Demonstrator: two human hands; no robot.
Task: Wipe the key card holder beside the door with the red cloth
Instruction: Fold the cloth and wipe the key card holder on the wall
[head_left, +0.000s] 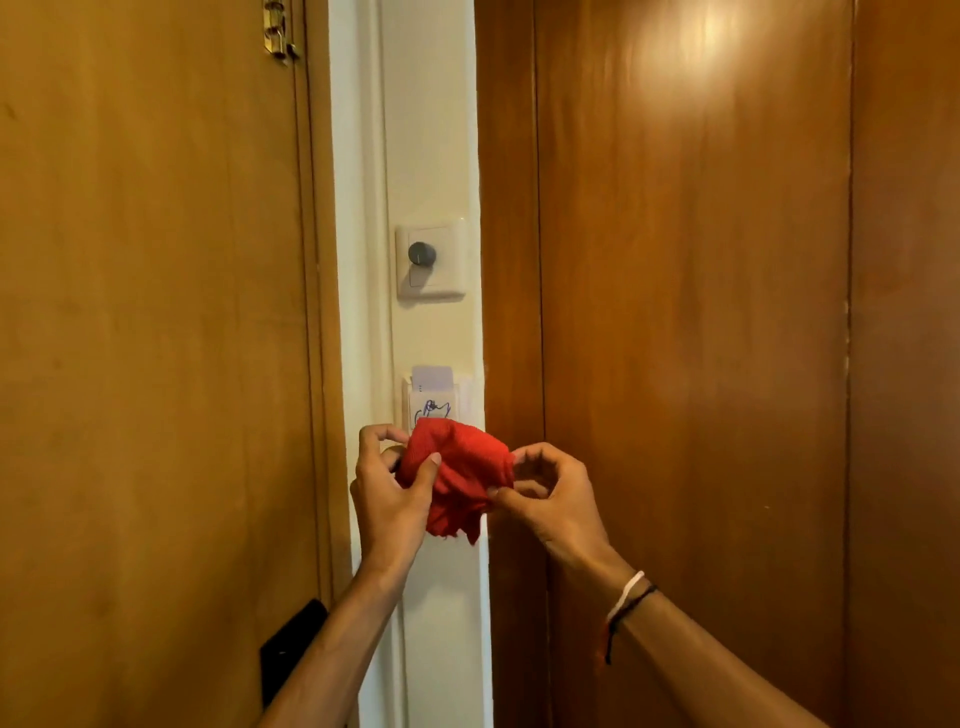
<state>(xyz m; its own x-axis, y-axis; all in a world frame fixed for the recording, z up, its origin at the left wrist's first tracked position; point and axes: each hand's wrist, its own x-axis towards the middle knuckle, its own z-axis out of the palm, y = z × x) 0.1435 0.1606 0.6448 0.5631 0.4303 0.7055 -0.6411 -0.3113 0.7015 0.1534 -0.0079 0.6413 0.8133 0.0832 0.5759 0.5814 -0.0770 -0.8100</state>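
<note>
The left hand (387, 493) is gripping the bunched red cloth (457, 478) from its left side, the thumb lying across the front of the fabric and the fingers curling around behind it, so the hand is closed on the cloth. The right hand (550, 493) is pinching the cloth's right edge between thumb and fingertips, its other fingers loosely curled; thin white, black and red threads (626, 603) are circling that wrist. Together the two hands are holding the cloth in the air in front of the narrow cream wall strip (431, 130), with the lower corners of the fabric hanging down below the hands. The key card holder (434, 402) is sitting on that strip just above the cloth, its bottom edge hidden behind the top of the fabric; whether cloth and holder are touching cannot be told. A pale key card (432, 378) is standing upright in the holder's slot, and a blue scribble is showing on the holder's front. Higher on the strip, a cream wall plate is carrying a dark round knob (422, 253). A wooden door (150, 312) is filling the left side, with a brass latch (280, 31) near its top corner and a black lock plate (291, 649) low down. Wooden panelling (701, 312) is covering the right side.
</note>
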